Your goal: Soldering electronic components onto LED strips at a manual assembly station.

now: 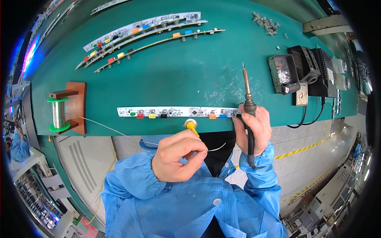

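Observation:
A long narrow white circuit board (pixel 180 112) lies near the table's front edge, with red, yellow, black, orange and blue parts along it and a green one at its left. My left hand (pixel 176 156) is closed in a pinch on thin solder wire (pixel 216 149), whose free end points right, below the board. The wire trails back to a solder spool (pixel 58 114) with green flanges. My right hand (pixel 258 129) is closed around a soldering iron (pixel 249 106), its tip pointing away from me. Those fingers overlap the board's right end; whether they press on it I cannot tell.
Several similar boards (pixel 158 44) stand at the back left. The spool sits on a wooden stand (pixel 81 107). A yellow plug (pixel 192 127) is at the front edge. At right are a black tray (pixel 282 71) and a dark soldering station (pixel 323 73); small metal parts (pixel 266 24) lie behind.

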Motion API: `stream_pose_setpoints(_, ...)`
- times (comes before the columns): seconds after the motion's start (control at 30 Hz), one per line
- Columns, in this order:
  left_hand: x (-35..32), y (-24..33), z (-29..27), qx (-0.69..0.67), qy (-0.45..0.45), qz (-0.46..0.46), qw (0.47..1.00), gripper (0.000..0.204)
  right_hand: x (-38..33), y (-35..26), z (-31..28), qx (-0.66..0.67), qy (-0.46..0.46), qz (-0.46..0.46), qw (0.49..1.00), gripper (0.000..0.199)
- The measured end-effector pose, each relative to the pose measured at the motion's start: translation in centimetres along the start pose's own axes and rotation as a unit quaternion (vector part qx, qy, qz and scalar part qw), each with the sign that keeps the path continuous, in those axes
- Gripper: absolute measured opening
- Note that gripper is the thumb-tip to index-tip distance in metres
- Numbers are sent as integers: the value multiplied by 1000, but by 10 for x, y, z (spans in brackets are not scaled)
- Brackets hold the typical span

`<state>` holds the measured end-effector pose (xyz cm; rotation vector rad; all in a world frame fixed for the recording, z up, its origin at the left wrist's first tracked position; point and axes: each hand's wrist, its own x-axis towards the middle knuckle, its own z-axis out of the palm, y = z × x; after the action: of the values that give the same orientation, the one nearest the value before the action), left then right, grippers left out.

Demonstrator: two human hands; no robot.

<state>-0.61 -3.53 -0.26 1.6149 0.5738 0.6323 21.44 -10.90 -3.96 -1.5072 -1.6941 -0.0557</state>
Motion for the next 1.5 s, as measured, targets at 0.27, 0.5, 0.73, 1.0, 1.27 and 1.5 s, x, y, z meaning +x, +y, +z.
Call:
stream_pose_setpoints(0.27, 37, 5, 14, 213, 75, 208, 952, 22, 4, 5, -15, 38, 46, 49, 997, 57)
stream_pose_setpoints(0.5, 81, 43, 6, 336, -81, 220, 912, 26, -22, 37, -40, 27, 207, 130, 969, 49)
stream_pose_setpoints(0.73, 235, 6, 39, 269, -154, 179, 934, 24, -34, 50, -31, 26, 291, 177, 940, 48)
stream_pose_setpoints(1.0, 299, -22, 68, 344, -280, 102, 890, 27, -40, 50, -29, 24, 274, 185, 943, 48)
stream_pose_setpoints(1.27, 309, -26, 81, 406, -255, 201, 854, 9, -28, 47, -26, 17, 264, 199, 944, 51)
stream_pose_setpoints(1.5, 350, -23, 92, 481, -141, 251, 828, 21, -32, 47, -31, 14, 240, 194, 951, 52)
